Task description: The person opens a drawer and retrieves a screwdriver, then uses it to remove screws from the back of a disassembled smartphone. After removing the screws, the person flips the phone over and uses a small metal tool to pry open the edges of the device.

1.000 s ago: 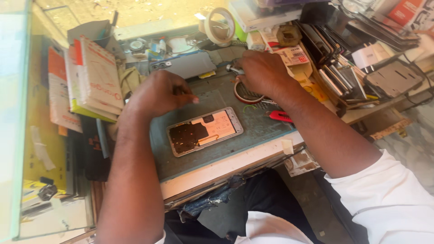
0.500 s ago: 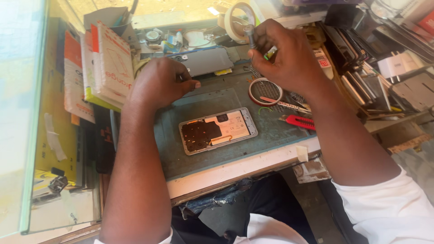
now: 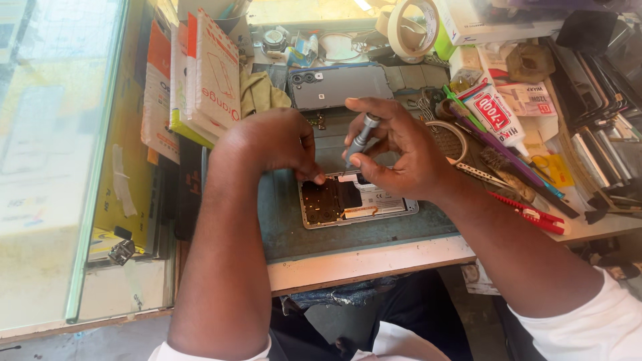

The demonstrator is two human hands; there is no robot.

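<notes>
Head view, what I'm seeing: right hand gripping small screwdriver, tip down on opened phone mid-desk. Left hand curled, fingertips pressing phone's far-left edge.

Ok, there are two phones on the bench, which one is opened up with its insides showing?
The opened phone lying under both hands on the green mat shows its insides. The grey phone farther back lies closed, showing its back cover and camera lenses.
</notes>
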